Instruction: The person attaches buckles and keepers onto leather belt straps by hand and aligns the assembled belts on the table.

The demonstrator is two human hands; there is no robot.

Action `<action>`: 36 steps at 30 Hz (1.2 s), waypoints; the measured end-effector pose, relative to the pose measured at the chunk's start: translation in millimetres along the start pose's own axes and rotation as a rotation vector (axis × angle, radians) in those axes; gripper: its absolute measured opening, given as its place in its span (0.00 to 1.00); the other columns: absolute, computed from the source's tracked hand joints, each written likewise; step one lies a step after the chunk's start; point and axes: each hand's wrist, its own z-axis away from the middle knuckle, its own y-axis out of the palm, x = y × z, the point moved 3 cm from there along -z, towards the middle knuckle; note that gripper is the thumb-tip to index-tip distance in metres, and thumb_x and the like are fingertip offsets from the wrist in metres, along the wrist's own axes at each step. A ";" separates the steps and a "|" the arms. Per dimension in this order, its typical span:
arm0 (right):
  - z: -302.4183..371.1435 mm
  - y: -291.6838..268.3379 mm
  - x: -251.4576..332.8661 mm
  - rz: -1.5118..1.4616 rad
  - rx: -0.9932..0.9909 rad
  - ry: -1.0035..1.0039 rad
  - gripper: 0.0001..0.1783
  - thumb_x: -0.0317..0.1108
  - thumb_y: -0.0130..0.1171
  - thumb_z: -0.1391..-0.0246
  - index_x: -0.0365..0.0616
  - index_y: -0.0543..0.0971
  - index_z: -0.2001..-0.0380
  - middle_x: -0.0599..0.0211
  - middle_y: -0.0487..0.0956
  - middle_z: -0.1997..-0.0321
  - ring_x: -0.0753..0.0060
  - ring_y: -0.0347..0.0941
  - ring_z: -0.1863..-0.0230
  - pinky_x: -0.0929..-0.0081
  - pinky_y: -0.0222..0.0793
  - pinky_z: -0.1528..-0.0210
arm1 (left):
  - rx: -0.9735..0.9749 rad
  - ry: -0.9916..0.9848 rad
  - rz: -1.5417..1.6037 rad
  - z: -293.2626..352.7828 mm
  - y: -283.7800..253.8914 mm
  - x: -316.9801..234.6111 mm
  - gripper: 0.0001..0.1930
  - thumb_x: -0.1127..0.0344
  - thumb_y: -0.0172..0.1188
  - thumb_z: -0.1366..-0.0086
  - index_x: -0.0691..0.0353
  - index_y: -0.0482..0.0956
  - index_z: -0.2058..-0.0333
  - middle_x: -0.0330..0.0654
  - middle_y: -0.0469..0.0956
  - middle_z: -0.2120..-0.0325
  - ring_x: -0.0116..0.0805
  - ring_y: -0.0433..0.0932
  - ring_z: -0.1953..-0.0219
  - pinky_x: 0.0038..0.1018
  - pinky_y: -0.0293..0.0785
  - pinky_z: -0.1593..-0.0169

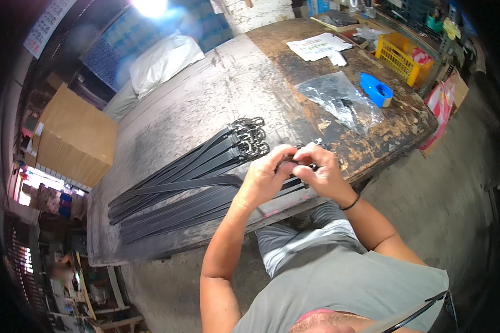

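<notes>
Head view: your L hand (pixel 265 176) & R hand (pixel 321 169) meet by the table (pixel 205 105) edge, fingertips pinched on a small dark part (pixel 314 166), prob. to steady it; straps (pixel 175 213) lie lengthwise, clips (pixel 250 136) bunched your side, prob. for quick reach.

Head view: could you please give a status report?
Left bare hand, right bare hand pinching small dark hardware, partly hidden. Flat black straps lying left. Clear plastic bag beyond, apart.

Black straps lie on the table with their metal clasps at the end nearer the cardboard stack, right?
Wrong end: the head view shows the black straps on the table with their metal clasps at the end nearer the left hand.
</notes>
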 end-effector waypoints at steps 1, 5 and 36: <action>5.3 -2.0 -12.1 -0.110 -0.020 -0.004 0.15 0.39 0.63 0.52 0.40 0.73 0.68 0.71 0.73 0.73 0.84 0.68 0.71 0.82 0.66 0.68 | -0.007 0.083 -0.010 2.1 1.2 0.7 0.14 0.74 0.58 0.43 0.60 0.74 0.56 0.42 0.78 0.73 0.29 0.77 0.74 0.24 0.74 0.68; 18.3 -11.6 -40.4 -0.428 -0.084 0.351 0.22 0.53 0.57 0.47 0.44 0.70 0.70 0.74 0.69 0.77 0.84 0.66 0.75 0.85 0.64 0.73 | 0.094 0.149 0.022 5.6 9.7 -16.1 0.11 0.74 0.63 0.47 0.62 0.76 0.63 0.40 0.76 0.73 0.24 0.73 0.77 0.21 0.70 0.70; -11.7 -26.3 -64.2 -0.302 -0.535 0.196 0.08 0.35 0.53 0.40 0.41 0.73 0.65 0.73 0.72 0.79 0.83 0.70 0.79 0.81 0.70 0.75 | -0.305 -0.064 -0.192 -5.3 26.5 52.1 0.10 0.63 0.59 0.40 0.65 0.77 0.73 0.37 0.72 0.87 0.21 0.67 0.83 0.21 0.64 0.78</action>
